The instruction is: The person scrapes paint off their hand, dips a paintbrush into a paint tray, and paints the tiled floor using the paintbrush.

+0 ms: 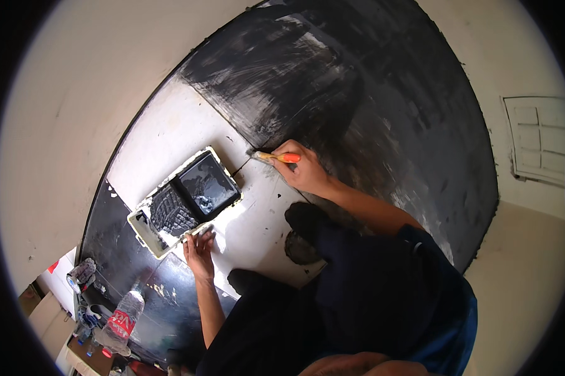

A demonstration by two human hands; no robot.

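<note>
The person's dark trousers (370, 276) lie nearest, bent legs behind and between the hands; the right hand (301, 166) is closed around a paintbrush (276, 156) with an orange-ended handle, its bristles down at the seam just left of that hand, where black-painted floor (408, 125) meets a white patch (163, 125); the left hand (198, 254) is partly curled, fingers on the near rim of a pale-edged paint tray (223, 159); the tray sits just ahead of that hand, black paint in its compartments; a clear bottle (131, 304) with a red label is left of and behind the left hand.
</note>
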